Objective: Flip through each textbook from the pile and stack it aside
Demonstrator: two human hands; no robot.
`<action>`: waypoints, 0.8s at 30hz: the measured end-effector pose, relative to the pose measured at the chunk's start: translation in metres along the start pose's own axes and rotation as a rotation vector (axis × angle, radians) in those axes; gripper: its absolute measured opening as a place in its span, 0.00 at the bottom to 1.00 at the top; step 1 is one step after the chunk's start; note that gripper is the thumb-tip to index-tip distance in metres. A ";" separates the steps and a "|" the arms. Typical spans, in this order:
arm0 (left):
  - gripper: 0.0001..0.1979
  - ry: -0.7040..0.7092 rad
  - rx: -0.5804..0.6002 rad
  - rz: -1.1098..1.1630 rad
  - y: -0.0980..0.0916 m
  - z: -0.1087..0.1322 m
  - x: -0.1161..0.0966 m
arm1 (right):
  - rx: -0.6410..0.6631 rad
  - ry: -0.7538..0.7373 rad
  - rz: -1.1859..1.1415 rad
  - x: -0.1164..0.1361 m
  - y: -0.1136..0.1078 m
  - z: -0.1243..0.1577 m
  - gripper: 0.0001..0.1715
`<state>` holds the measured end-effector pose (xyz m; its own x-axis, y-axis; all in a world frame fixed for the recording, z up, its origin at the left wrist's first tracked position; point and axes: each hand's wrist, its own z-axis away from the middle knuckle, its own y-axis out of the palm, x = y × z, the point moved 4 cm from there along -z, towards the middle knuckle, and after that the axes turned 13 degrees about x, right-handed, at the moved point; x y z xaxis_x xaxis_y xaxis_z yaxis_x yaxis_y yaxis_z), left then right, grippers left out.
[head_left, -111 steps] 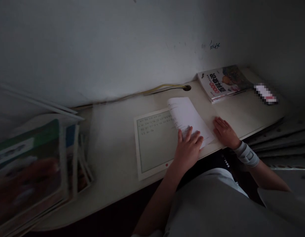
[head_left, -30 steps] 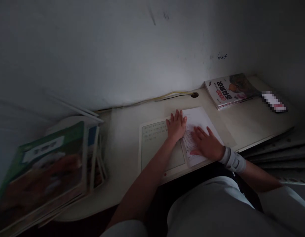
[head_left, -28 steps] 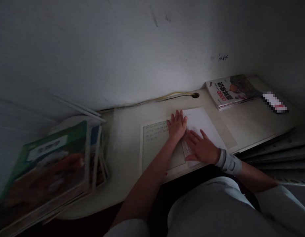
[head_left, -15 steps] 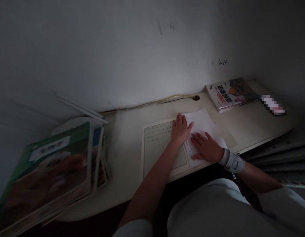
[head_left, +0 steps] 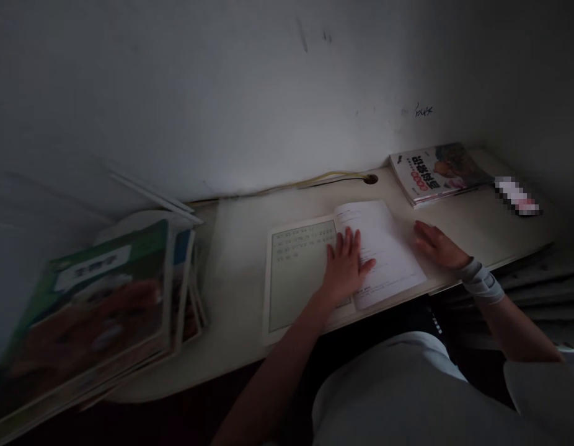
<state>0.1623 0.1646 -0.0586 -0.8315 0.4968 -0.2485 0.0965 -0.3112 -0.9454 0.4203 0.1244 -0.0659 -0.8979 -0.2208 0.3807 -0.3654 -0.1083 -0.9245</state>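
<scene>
On the desk point(head_left: 240, 248) a white printed booklet point(head_left: 384, 241) lies spread flat. Left of it, joined or touching, is a greenish panel point(head_left: 296, 291) with a pale border and rows of written characters; whether it is a page of the same booklet I cannot tell. My left hand point(head_left: 345, 269) rests flat across the seam between the two, fingers spread. Just past the booklet's right edge is my right hand point(head_left: 440, 244), its fingers stretched out, slightly blurred, holding nothing. A grey band point(head_left: 482, 280) circles that wrist.
A stack of picture books point(head_left: 105, 297) stands at the left end of the desk. At the back right lie magazines point(head_left: 436, 173) and a pixelated phone-like object point(head_left: 517, 195). A yellow cable point(head_left: 315, 179) runs along the wall to a round hole point(head_left: 370, 179).
My right hand has moved right, off the printed page to beside the booklet. My left hand has slid slightly down toward me. The white page now lies flatter and wider.
</scene>
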 end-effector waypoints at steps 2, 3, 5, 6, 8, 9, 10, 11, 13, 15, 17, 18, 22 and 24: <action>0.39 -0.002 0.010 -0.057 0.005 0.001 -0.013 | 0.013 -0.045 -0.041 0.012 0.005 0.001 0.35; 0.39 -0.011 0.004 -0.072 0.005 -0.001 -0.019 | 0.023 -0.054 -0.031 0.017 0.009 0.002 0.36; 0.41 -0.032 -0.020 -0.079 0.005 -0.006 -0.028 | 0.041 -0.057 0.011 0.024 0.015 0.004 0.40; 0.41 -0.042 -0.033 -0.070 0.005 -0.009 -0.031 | 0.046 -0.055 0.028 0.025 0.018 0.005 0.42; 0.40 -0.054 -0.052 -0.032 0.004 -0.014 -0.035 | 0.056 -0.051 0.051 0.027 0.022 0.006 0.44; 0.40 -0.056 -0.061 -0.004 0.003 -0.016 -0.036 | 0.062 -0.044 0.065 0.028 0.023 0.007 0.44; 0.40 -0.054 -0.070 0.028 0.003 -0.018 -0.037 | 0.070 -0.027 0.085 0.029 0.023 0.007 0.44; 0.39 -0.049 -0.080 0.068 0.002 -0.019 -0.036 | 0.075 0.000 0.114 0.031 0.022 0.007 0.44; 0.37 -0.026 -0.097 0.181 0.001 -0.020 -0.031 | 0.080 0.054 0.191 0.042 0.019 0.007 0.43; 0.34 0.016 -0.126 0.335 -0.002 -0.018 -0.020 | 0.093 0.026 0.262 0.064 0.015 0.005 0.43; 0.30 0.077 -0.186 0.454 -0.006 -0.010 -0.002 | 0.149 -0.131 0.300 0.095 0.013 0.001 0.45; 0.29 0.100 -0.227 0.482 -0.009 -0.003 0.010 | 0.189 -0.233 0.312 0.112 0.013 -0.001 0.46; 0.23 -0.057 -0.416 0.529 -0.021 0.042 0.077 | 0.307 -0.516 0.360 0.156 0.019 -0.010 0.46; 0.21 -0.267 -0.479 0.661 -0.022 0.068 0.112 | 0.332 -0.546 0.382 0.163 0.024 -0.014 0.45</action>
<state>0.0302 0.1722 -0.0509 -0.6183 0.1085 -0.7784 0.7771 -0.0638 -0.6261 0.2620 0.0994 -0.0266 -0.6662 -0.7427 0.0678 0.1186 -0.1953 -0.9735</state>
